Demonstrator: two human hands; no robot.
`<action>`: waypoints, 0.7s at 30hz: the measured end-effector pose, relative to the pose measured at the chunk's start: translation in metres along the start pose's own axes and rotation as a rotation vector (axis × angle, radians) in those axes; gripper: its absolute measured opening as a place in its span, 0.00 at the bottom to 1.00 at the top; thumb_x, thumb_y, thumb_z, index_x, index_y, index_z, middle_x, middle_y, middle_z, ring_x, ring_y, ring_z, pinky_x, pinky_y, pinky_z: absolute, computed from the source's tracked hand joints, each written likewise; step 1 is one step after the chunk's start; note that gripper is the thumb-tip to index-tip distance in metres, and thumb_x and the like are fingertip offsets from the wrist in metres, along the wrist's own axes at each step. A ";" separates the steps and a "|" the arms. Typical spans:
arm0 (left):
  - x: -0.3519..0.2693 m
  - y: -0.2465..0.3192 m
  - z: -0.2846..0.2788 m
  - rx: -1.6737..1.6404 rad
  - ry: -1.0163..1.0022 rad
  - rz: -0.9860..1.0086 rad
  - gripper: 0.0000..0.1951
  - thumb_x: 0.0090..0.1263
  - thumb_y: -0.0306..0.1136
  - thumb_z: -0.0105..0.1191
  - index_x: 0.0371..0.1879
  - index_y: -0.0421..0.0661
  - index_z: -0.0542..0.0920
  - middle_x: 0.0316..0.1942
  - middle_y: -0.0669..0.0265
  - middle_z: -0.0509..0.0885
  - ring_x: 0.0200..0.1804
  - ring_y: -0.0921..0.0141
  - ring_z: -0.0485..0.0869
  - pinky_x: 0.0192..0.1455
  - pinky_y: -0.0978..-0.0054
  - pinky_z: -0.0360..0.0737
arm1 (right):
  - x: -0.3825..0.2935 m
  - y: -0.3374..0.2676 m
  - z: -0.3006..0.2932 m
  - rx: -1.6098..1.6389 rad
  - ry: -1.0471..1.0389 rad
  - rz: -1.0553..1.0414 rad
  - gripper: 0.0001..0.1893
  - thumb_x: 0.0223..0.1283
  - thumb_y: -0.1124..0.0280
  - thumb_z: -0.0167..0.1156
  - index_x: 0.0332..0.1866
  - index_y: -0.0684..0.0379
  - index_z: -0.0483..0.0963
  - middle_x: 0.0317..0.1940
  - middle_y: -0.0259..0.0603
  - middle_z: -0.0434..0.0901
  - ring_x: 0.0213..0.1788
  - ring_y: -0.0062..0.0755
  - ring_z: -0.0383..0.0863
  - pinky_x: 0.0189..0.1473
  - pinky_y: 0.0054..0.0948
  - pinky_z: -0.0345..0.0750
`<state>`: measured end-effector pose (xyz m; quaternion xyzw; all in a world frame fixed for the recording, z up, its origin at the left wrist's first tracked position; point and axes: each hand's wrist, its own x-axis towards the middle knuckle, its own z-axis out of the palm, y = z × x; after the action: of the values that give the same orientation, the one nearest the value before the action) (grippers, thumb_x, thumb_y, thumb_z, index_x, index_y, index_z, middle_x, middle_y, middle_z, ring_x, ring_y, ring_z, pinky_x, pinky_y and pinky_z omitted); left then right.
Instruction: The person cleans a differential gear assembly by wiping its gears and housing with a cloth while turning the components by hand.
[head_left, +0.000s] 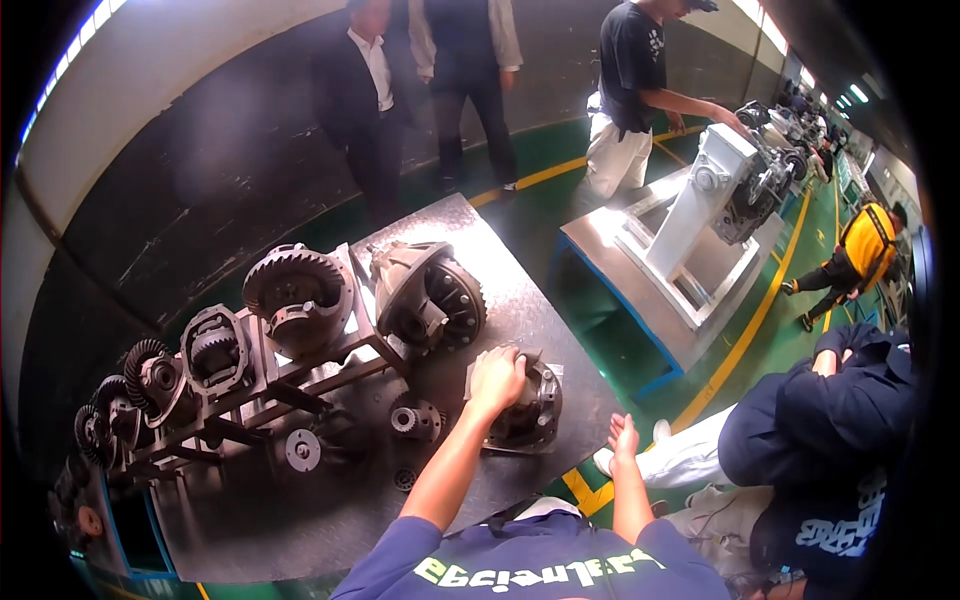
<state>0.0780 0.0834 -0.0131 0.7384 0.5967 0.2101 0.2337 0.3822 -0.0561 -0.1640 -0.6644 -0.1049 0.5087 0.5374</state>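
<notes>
My left hand (496, 381) rests on the top of a metal differential housing (541, 409) near the right end of the steel workbench; its fingers are bent over the casting, and whether they grip it cannot be told. Past the bench's right edge, my right hand (624, 436) is raised in the air with the fingers apart and nothing in it. Left of the housing lie a small splined gear part (417, 421) and a round flange (303, 450). Behind them stands a large differential carrier (429, 300) with a bolted ring gear.
Several differential assemblies with ring gears (292, 292) sit on a metal rack (300, 375) to the left. A second bench (675, 330) holds an engine (757, 187) on a white stand, touched by a person. Other people stand behind the bench and close on my right.
</notes>
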 end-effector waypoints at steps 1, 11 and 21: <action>-0.009 -0.002 0.002 -0.002 0.107 0.049 0.21 0.79 0.42 0.49 0.58 0.39 0.85 0.61 0.51 0.86 0.69 0.54 0.80 0.77 0.52 0.68 | 0.015 0.017 -0.010 -0.071 0.108 0.020 0.31 0.82 0.47 0.46 0.67 0.65 0.76 0.72 0.50 0.77 0.76 0.42 0.72 0.75 0.42 0.65; -0.092 0.007 0.041 -0.050 0.541 0.124 0.23 0.81 0.37 0.50 0.71 0.42 0.77 0.72 0.52 0.77 0.77 0.51 0.71 0.82 0.49 0.60 | 0.139 0.163 -0.100 0.042 0.415 0.322 0.22 0.80 0.51 0.55 0.50 0.65 0.78 0.43 0.42 0.83 0.37 0.36 0.81 0.42 0.37 0.79; -0.032 0.013 0.021 0.091 0.335 -0.025 0.20 0.80 0.37 0.50 0.66 0.42 0.80 0.68 0.53 0.81 0.75 0.51 0.73 0.80 0.50 0.64 | 0.151 0.147 -0.064 -0.360 0.481 0.353 0.30 0.76 0.50 0.63 0.57 0.74 0.79 0.53 0.53 0.88 0.53 0.51 0.87 0.59 0.42 0.81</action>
<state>0.0939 0.0480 -0.0228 0.6954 0.6453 0.3000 0.1002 0.4423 -0.0496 -0.3756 -0.8572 0.0534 0.3961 0.3248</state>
